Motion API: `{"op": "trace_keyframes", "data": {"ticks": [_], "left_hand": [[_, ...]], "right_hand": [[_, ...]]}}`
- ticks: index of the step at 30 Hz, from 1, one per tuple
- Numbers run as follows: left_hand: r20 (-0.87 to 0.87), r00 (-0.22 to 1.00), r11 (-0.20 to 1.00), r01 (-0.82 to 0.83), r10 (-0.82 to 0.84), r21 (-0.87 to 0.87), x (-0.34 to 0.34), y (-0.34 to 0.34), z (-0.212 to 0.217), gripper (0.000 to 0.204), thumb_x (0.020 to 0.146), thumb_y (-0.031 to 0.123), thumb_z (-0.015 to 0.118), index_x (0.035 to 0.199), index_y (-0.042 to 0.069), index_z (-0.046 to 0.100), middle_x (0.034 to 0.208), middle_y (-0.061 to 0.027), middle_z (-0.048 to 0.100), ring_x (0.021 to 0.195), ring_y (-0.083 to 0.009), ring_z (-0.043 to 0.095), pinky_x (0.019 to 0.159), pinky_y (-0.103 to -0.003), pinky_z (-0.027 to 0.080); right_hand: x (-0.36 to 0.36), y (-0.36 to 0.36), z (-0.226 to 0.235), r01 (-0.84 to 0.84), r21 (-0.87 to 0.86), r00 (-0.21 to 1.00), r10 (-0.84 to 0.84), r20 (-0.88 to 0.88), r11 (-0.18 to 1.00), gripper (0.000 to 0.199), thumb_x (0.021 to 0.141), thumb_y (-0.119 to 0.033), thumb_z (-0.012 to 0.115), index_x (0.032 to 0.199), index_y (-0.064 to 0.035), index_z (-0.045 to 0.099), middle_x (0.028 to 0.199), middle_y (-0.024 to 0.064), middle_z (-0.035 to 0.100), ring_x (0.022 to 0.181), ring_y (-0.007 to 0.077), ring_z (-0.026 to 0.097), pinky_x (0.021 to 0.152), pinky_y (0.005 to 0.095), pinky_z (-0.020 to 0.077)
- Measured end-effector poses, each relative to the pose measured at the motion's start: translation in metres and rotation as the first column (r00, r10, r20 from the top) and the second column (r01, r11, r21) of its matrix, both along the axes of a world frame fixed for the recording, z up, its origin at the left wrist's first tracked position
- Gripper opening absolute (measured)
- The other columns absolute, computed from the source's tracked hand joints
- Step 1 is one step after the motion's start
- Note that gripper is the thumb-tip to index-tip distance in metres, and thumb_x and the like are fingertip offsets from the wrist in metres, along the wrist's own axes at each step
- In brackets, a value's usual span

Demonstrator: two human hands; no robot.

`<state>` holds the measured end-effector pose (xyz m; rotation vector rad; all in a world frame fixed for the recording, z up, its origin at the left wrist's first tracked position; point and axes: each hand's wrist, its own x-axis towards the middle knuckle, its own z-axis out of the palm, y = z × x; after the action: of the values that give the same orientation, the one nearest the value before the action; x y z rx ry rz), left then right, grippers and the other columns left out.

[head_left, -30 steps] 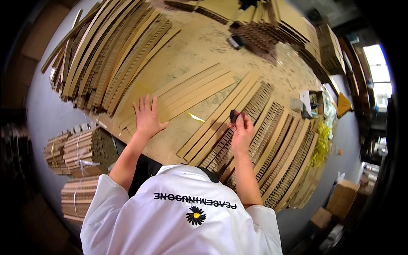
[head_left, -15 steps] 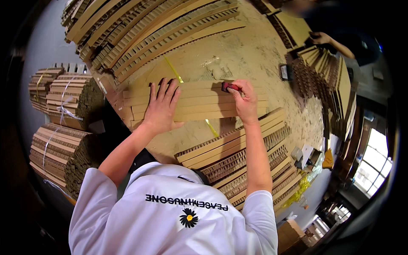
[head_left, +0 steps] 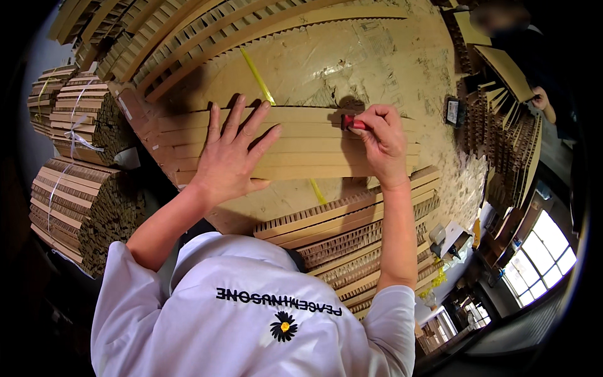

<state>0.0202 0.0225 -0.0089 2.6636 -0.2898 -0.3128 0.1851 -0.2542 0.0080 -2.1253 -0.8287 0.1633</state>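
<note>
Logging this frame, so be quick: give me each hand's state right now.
Left hand: open, spread on the strips.
Right hand: closed, holding a red tool.

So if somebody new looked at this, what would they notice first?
Probably the left hand spread wide on pale cardboard strips near the middle, and the right hand beside it, pinching a small red and black thing above them. Next might be the bright window at lower right, or the yellow strap on the table beyond the left hand.
</note>
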Motion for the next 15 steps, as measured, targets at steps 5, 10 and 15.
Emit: {"op": "trace_keyframes", "data": {"ticks": [5, 10, 15], "left_hand": [[-0.029, 1.000, 1.000, -0.002, 0.002, 0.007, -0.0005, 0.0005, 0.0000, 0.105, 0.067, 0.055, 0.088, 0.157, 0.023, 0.044, 0.173, -0.0130, 0.016, 0.158, -0.0467, 0.010, 0.121, -0.076, 0.008], [-0.032, 0.999, 1.000, -0.004, 0.004, 0.001, -0.0003, 0.0003, 0.0002, 0.105, 0.067, 0.054, 0.089, 0.157, 0.023, 0.045, 0.173, -0.0130, 0.016, 0.158, -0.0464, 0.010, 0.121, -0.077, 0.008], [-0.011, 1.000, 1.000, -0.015, 0.015, -0.027, 0.0000, -0.0004, -0.0011, 0.112, 0.058, 0.047, 0.094, 0.155, 0.023, 0.044, 0.172, -0.0166, 0.018, 0.157, -0.0494, 0.013, 0.120, -0.077, 0.009]], "right_hand": [[0.0025, 0.0032, -0.0001, -0.009, -0.028, 1.000, 0.009, -0.015, 1.000, 0.023, 0.083, 0.005, 0.078, 0.103, -0.0042, 0.072, 0.098, 0.0093, 0.060, 0.086, 0.0247, 0.062, 0.073, 0.0327, 0.0523], [0.0056, 0.0042, 0.0007, -0.014, -0.049, 1.000, 0.014, -0.009, 0.999, 0.022, 0.084, 0.005, 0.077, 0.103, -0.0043, 0.072, 0.098, 0.0093, 0.060, 0.086, 0.0243, 0.062, 0.072, 0.0324, 0.0525], [0.0051, 0.0038, 0.0004, -0.016, -0.060, 0.999, 0.014, -0.029, 0.998, 0.022, 0.084, 0.006, 0.077, 0.103, -0.0042, 0.072, 0.098, 0.0096, 0.060, 0.085, 0.0245, 0.062, 0.071, 0.0325, 0.0529]]}}
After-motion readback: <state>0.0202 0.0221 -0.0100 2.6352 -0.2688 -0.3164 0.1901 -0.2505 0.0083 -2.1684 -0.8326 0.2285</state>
